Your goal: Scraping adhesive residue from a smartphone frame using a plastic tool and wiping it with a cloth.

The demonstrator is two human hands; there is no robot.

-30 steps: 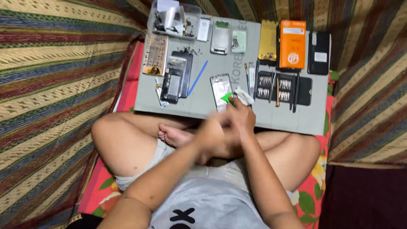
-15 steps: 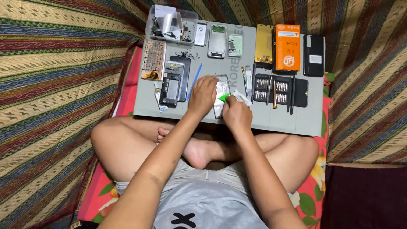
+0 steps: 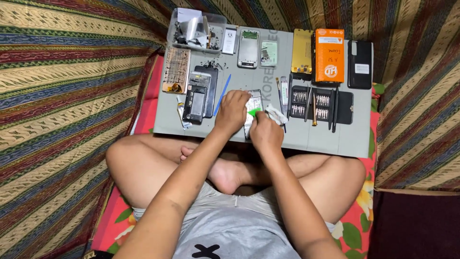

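I sit cross-legged behind a grey work mat [image 3: 335,139]. My left hand [image 3: 232,111] presses down on an opened phone [image 3: 254,103] lying at the mat's front middle. Just to its right, my right hand [image 3: 265,133] rests on the same phone, fingers curled around a small green tab [image 3: 252,112] on it. A crumpled white wipe [image 3: 276,115] lies beside my right hand.
On the mat: a black disassembled phone [image 3: 197,98], a blue pry tool [image 3: 222,94], a screwdriver bit case [image 3: 318,103], an orange box [image 3: 329,55], a yellow phone back [image 3: 302,50], a black phone [image 3: 360,57], a clear parts tray [image 3: 194,31]. Striped fabric surrounds everything.
Both hands came forward from my lap onto the mat and settled on the opened phone; the view shifted slightly closer.
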